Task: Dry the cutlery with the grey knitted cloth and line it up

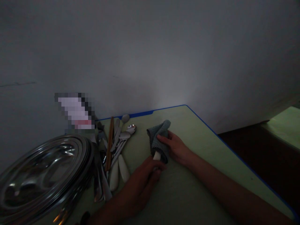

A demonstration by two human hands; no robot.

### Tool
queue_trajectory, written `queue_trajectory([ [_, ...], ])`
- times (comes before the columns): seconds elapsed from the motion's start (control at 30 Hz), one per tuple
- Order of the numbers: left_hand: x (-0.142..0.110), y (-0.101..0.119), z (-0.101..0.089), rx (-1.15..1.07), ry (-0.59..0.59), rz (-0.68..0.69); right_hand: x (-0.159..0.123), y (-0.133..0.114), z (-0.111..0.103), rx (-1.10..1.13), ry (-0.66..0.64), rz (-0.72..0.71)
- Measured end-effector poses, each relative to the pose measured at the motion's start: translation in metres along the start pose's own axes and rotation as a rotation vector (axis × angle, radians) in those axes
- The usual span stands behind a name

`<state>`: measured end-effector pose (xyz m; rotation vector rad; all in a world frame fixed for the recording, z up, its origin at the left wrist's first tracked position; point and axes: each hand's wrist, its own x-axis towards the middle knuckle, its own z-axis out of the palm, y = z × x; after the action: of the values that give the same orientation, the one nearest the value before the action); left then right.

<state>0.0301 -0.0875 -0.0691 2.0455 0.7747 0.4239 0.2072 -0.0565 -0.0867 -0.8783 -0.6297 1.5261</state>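
My left hand (pixel 148 175) is closed around the white handle of a utensil (pixel 157 156), whose other end is hidden inside a grey-green cloth (pixel 159 134). From the right, my right hand (pixel 178 146) grips the cloth, thumb on top, wrapping it about the utensil. Both hands are above the pale green table (pixel 187 187). Left of my hands lies a loose pile of cutlery: several metal spoons (pixel 125 135), a pair of wooden chopsticks (pixel 109 145) and white handles (pixel 114 178). What kind of utensil the cloth covers, I cannot tell.
A stack of shiny metal divided trays (pixel 47 162) stands at the left. Behind it, a blurred-out phone-like screen (pixel 76 111) leans near the wall (pixel 150 56). Blue edging (pixel 211 129) borders the table, and another pale surface (pixel 286 125) shows at the far right.
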Motion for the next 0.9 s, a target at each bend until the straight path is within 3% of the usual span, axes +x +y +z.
queue_trajectory([
  [0.9, -0.0014, 0.0015, -0.0002, 0.036, -0.067, 0.038, 0.0006, -0.0025, 0.0000, -0.063, 0.115, -0.017],
])
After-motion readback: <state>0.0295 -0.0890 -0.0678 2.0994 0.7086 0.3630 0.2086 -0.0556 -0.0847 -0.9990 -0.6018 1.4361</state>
